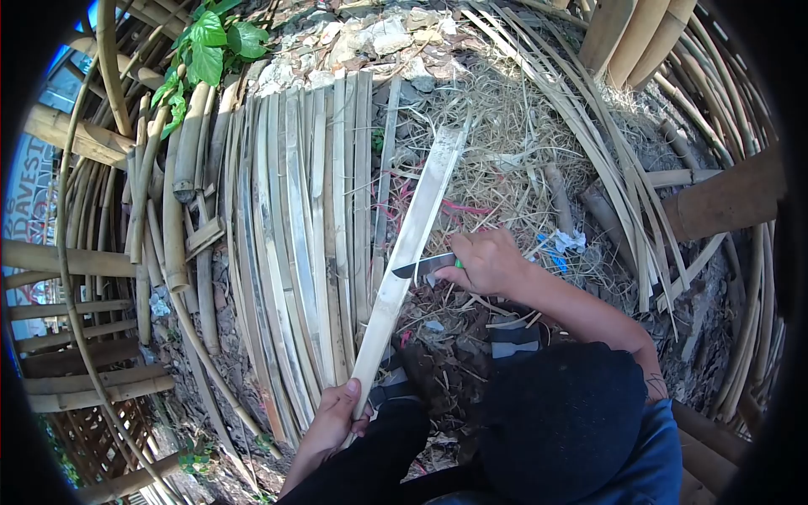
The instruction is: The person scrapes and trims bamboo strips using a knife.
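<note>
My left hand [334, 415] is closed around the lower end of a long, pale split bamboo strip [418, 215]. The strip slants up and away from me, its far end over the littered ground. In my right hand [486, 262] is a knife, its handle mostly hidden by the fingers, with a bit of green showing. The knife's blade [425, 266] points left and its dark tip overlaps the strip near the middle. Whether the edge is cutting in, I cannot tell. Left of the strip lies a row of split bamboo slats [305, 219].
Dry shavings [513, 151] cover the ground ahead, with stones [370, 42] beyond. Thin bamboo strips [589, 126] lie at the right. Round bamboo poles [178, 202] and a leafy plant [209, 42] are at the left. A dark cap [564, 421] blocks the lower middle.
</note>
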The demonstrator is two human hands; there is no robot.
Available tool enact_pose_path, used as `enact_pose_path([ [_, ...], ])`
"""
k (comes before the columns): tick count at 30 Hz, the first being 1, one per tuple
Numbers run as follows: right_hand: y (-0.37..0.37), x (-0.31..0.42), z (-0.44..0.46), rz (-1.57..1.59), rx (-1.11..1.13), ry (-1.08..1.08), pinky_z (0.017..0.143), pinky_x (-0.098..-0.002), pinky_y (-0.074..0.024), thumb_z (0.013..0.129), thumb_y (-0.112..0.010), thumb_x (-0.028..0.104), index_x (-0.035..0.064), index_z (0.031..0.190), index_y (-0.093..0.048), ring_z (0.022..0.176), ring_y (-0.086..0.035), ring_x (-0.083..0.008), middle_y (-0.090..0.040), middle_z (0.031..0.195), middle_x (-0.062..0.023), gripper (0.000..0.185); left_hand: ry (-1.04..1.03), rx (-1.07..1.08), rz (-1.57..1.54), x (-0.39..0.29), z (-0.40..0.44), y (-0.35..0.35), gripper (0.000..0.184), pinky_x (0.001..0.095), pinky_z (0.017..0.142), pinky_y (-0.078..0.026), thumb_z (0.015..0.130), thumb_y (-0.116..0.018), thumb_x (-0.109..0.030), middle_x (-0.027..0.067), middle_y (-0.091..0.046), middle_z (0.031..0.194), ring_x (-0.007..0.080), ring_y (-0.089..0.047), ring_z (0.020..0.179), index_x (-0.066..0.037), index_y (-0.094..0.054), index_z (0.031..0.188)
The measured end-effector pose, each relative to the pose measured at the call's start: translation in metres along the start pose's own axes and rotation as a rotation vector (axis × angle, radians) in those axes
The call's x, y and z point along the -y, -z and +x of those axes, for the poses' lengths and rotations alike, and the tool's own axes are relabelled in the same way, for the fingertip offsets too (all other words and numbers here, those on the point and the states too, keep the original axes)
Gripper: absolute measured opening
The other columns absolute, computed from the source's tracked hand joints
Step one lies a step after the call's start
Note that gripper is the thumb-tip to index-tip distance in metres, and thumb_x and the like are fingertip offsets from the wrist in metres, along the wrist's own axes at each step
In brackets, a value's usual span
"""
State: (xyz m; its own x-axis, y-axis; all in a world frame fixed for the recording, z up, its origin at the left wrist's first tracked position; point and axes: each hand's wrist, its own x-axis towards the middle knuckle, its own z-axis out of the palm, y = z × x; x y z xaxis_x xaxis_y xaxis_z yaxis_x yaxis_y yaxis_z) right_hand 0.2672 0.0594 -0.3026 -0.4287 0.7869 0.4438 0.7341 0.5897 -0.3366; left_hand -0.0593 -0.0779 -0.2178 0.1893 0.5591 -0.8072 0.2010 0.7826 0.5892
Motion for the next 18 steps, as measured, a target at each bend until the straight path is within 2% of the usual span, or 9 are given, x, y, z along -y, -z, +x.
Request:
enact_pose_path([
  [3,0.005,-0.024,-0.002,-0.081,0.047,-0.082,0.039,-0.0392,-0.0461,0.091,-0.061,0.056,0.0029,0.074,-0.058,0.043,-0.06,-0.0279,-0.059,0.054,-0.0102,0.056,0.015,0.011,0.005,0.003,-0.001,0.002,0.063,0.0272,0.045,-0.043,0.105,-0.041,-0.053,0.0064,-0.053,0.066,0.0118,-0.046,0.048,0.005,-0.059,0.086],
  [7,0.006,-0.038,0.003,-0.1,-0.039,-0.022,0.038,-0.0395,-0.045,0.093,-0.059,0.056,0.0035,0.074,-0.058,0.041,-0.059,-0.0276,-0.058,0.052,-0.0091,0.056,0.033,-0.025,0.013,0.003,0.0,-0.001,0.064,0.0272,0.046,-0.043,0.105,-0.041,-0.052,0.0066,-0.053,0.065,0.012,-0.047,0.048,0.005,-0.059,0.084],
  [10,0.012,-0.05,0.008,-0.136,0.031,-0.084,0.038,-0.0401,-0.0451,0.095,-0.056,0.057,0.004,0.075,-0.059,0.041,-0.06,-0.0275,-0.057,0.051,-0.0087,0.056,-0.009,-0.005,0.027,0.003,0.001,0.0,0.064,0.0275,0.046,-0.043,0.106,-0.041,-0.051,0.0065,-0.052,0.063,0.0125,-0.047,0.048,0.004,-0.059,0.081],
  [15,0.015,-0.071,0.004,-0.207,0.031,-0.102,0.043,-0.0433,-0.0477,0.098,-0.052,0.056,0.0038,0.076,-0.061,0.043,-0.06,-0.0298,-0.059,0.053,-0.0107,0.057,-0.016,-0.057,0.046,0.004,-0.001,-0.002,0.063,0.027,0.045,-0.041,0.106,-0.04,-0.051,0.0059,-0.052,0.062,0.0125,-0.047,0.048,0.004,-0.06,0.08],
  [17,0.035,-0.087,0.009,-0.157,0.011,-0.348,0.053,-0.0488,-0.0496,0.101,-0.046,0.054,-0.0013,0.081,-0.064,0.052,-0.063,-0.0375,-0.061,0.057,-0.018,0.061,-0.014,-0.05,0.03,0.008,-0.008,0.0,0.063,0.0268,0.046,-0.04,0.106,-0.039,-0.051,0.0057,-0.052,0.062,0.0124,-0.047,0.048,0.004,-0.06,0.081],
  [18,0.052,-0.109,0.017,-0.09,-0.063,-0.627,0.058,-0.0504,-0.0492,0.102,-0.043,0.053,-0.0034,0.083,-0.065,0.059,-0.064,-0.0409,-0.061,0.06,-0.0216,0.063,-0.015,-0.043,0.016,0.009,-0.01,0.003,0.063,0.0266,0.046,-0.039,0.106,-0.039,-0.05,0.0055,-0.052,0.061,0.0122,-0.047,0.048,0.004,-0.06,0.081],
])
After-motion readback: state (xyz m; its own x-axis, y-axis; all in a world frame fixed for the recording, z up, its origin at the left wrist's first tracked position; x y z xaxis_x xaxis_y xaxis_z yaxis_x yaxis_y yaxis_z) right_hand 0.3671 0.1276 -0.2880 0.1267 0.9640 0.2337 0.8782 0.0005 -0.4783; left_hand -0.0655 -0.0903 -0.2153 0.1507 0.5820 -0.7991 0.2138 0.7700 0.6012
